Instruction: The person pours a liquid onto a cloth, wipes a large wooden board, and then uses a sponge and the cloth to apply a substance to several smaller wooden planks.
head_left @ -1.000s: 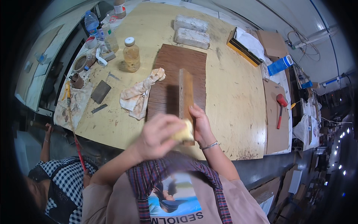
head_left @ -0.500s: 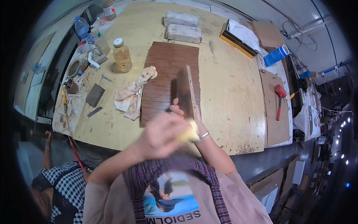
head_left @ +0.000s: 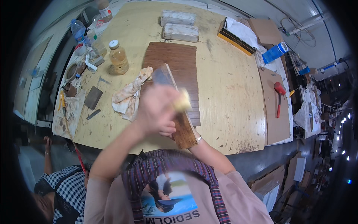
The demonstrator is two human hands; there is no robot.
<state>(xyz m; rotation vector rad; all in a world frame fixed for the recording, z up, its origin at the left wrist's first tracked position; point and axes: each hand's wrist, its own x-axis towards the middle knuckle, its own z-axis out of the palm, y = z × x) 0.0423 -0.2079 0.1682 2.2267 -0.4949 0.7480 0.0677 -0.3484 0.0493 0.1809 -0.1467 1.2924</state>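
I hold a narrow brown wooden plank [head_left: 185,131] tilted on its edge above the table's near side. My left hand [head_left: 156,110] is blurred and presses a pale yellow pad [head_left: 182,100] against the plank's middle. My right hand [head_left: 168,131] grips the plank's lower end from underneath; it is mostly hidden by the plank and the left hand, and a bracelet shows at its wrist. Behind the plank a large dark brown slatted panel [head_left: 175,61] lies flat on the light wooden table [head_left: 231,93].
A stained rag [head_left: 128,96] lies left of the panel, near a jar of amber liquid [head_left: 118,58] and small tools. Two whitish blocks [head_left: 179,25] sit at the back. A red mallet [head_left: 279,94] lies at right. A person in a checked shirt [head_left: 61,186] crouches at lower left.
My left hand with the pad has slid up along the plank, and the plank's top end now leans further to the left. The right hand keeps its grip.
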